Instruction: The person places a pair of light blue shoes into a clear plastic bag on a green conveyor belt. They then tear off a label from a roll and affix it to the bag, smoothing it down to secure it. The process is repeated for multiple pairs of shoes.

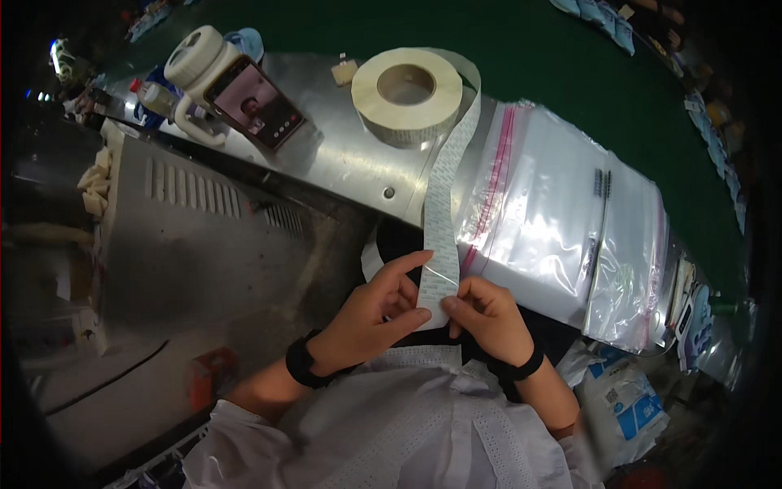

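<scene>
A long white label strip [440, 236] runs down from a large label roll [371, 106] lying on the metal table, and its loose end hangs over the near edge in front of me. My right hand [493, 318] pinches the strip's right edge near the bottom between thumb and fingers. On the other side, my left hand [379, 306] curls at the strip's left edge, with its thumb on the lower end and its index fingertip higher up. Its remaining fingers are partly hidden. Small grey print covers the strip.
Stacked clear plastic bags [546, 204] with pink zip edges lie right of the strip. A phone [257, 102] leans on a white jug [199, 65] at the left. Beyond lies a green surface [529, 57]; a metal vented box [195, 236] stands below left.
</scene>
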A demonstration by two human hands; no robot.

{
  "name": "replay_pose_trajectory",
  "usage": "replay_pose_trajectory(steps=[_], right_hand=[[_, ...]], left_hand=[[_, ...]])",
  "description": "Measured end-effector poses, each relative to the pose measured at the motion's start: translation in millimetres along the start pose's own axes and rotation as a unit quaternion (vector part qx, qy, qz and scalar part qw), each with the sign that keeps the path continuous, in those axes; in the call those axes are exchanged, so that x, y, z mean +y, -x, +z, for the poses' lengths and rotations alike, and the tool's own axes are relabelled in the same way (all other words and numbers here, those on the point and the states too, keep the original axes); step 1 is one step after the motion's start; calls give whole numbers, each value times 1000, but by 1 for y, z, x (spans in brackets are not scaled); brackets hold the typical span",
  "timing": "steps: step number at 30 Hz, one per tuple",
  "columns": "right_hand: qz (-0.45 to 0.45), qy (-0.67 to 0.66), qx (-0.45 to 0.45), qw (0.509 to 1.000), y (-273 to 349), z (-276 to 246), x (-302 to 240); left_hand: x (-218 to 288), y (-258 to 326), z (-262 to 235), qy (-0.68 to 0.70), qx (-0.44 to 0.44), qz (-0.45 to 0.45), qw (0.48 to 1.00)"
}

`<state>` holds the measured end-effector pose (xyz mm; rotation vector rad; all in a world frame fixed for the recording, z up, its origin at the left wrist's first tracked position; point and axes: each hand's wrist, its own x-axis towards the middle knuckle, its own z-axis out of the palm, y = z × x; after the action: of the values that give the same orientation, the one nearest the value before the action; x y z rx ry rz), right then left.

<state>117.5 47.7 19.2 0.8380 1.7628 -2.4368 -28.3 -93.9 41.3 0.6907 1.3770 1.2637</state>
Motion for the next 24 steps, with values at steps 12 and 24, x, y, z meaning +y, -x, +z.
replay_pose_trajectory(steps=[12, 24], right_hand=[[-59, 19, 47, 997, 3, -4, -1], [-304, 226, 177, 909, -9, 2, -3]], left_hand=[[2, -17, 12, -268, 115, 150, 945], [9, -34, 21, -208, 77, 86, 971]])
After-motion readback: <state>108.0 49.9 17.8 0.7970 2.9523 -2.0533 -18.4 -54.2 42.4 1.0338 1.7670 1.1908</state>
